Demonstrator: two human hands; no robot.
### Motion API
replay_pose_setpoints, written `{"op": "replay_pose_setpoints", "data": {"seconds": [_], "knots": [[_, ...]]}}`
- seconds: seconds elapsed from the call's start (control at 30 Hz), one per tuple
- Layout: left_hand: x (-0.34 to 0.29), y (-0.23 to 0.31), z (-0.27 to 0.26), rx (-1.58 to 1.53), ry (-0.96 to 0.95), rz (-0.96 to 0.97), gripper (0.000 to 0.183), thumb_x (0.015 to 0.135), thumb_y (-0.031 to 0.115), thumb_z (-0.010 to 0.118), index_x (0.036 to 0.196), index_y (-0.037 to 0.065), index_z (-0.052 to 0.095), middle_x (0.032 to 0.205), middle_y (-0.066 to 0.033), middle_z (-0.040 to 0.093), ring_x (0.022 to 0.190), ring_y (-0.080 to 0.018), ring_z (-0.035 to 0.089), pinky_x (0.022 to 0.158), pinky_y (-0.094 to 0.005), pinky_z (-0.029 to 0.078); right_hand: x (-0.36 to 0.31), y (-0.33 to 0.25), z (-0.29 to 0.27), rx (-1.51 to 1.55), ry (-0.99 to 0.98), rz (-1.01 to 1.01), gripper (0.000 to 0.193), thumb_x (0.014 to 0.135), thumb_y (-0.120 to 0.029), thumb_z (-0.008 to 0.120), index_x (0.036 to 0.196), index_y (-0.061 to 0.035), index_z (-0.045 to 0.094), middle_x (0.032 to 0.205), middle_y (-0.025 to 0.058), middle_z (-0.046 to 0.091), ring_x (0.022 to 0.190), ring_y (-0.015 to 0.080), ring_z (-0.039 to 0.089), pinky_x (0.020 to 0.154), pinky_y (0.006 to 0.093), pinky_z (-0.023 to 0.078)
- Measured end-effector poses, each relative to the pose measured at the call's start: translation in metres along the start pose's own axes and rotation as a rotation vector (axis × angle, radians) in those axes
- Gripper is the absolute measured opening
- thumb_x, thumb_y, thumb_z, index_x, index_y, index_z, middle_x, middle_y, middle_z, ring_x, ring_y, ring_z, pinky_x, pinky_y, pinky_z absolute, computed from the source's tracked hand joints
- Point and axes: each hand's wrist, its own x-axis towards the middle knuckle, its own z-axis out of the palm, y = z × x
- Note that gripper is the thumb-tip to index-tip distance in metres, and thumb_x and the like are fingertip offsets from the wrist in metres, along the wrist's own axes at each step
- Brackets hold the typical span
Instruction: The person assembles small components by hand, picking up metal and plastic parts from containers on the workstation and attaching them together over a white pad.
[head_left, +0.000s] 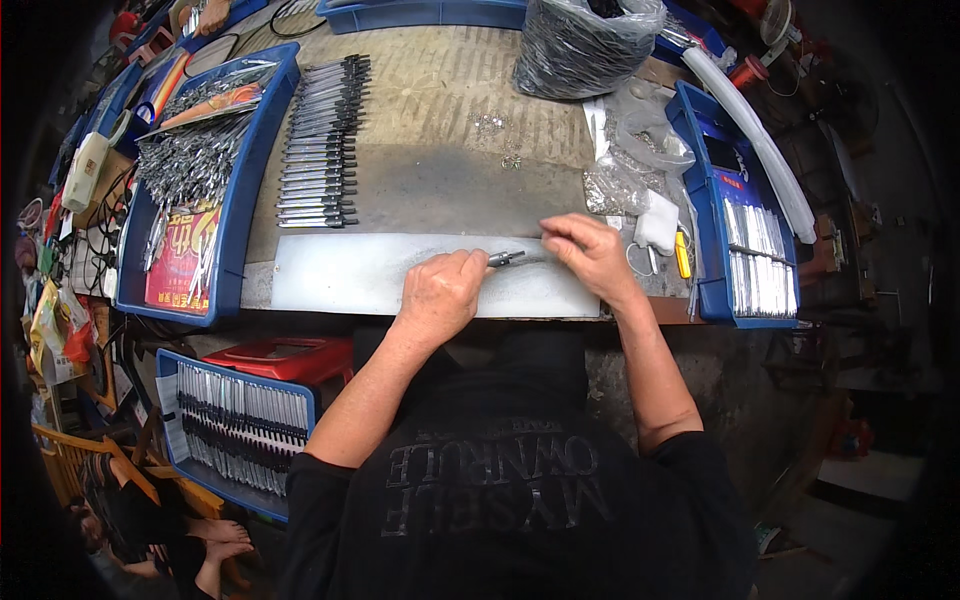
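My left hand (440, 290) is closed around a slim pen-like piece (505, 258). Its dark grey tip sticks out past my thumb to the right, while the rest is hidden in the fist. To the right and slightly higher, my right hand (590, 250) has its thumb and fingers curled together in a pinch, apart from that tip. What they hold, if anything, is too small to make out. Both hands are over a whitish sheet (330, 275) along the table's front edge. Similar silver and black pieces (322, 150) lie in a row behind it, at the left.
Blue trays flank the work area: a left tray (255, 190) of loose metal parts, a right tray (708, 240) with silver rods. A plastic bag (590, 50) stands behind. Nearby lies a yellow tool (682, 255). Below left, a blue crate (310, 400) holds packed rods; another person's feet (222, 540) show.
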Motion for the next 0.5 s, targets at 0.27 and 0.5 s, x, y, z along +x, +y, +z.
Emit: {"op": "replay_pose_setpoints", "data": {"seconds": [0.27, 0.5], "knots": [[-0.005, -0.009, 0.01, 0.019, -0.003, -0.025, 0.015, 0.072, 0.013, 0.063, 0.076, 0.005, 0.051, 0.056, -0.0064, 0.049, 0.05, -0.0234, 0.054, 0.044, -0.0354, 0.043, 0.057, 0.025, 0.002, -0.172, 0.023, 0.034, 0.016, 0.077, -0.009, 0.059, 0.09, -0.0002, 0.062, 0.083, 0.0131, 0.062, 0.076, 0.0275, 0.06, 0.067, 0.0322, 0.047], [-0.005, -0.008, 0.01, -0.017, 0.0, -0.032, 0.015, 0.072, 0.012, 0.063, 0.076, 0.006, 0.05, 0.056, -0.0064, 0.048, 0.05, -0.0231, 0.053, 0.044, -0.0349, 0.043, 0.096, 0.063, 0.016, -0.409, -0.003, -0.058, 0.016, 0.077, -0.009, 0.059, 0.091, -0.0021, 0.063, 0.086, 0.0122, 0.061, 0.079, 0.028, 0.059, 0.069, 0.0325, 0.046]]}}
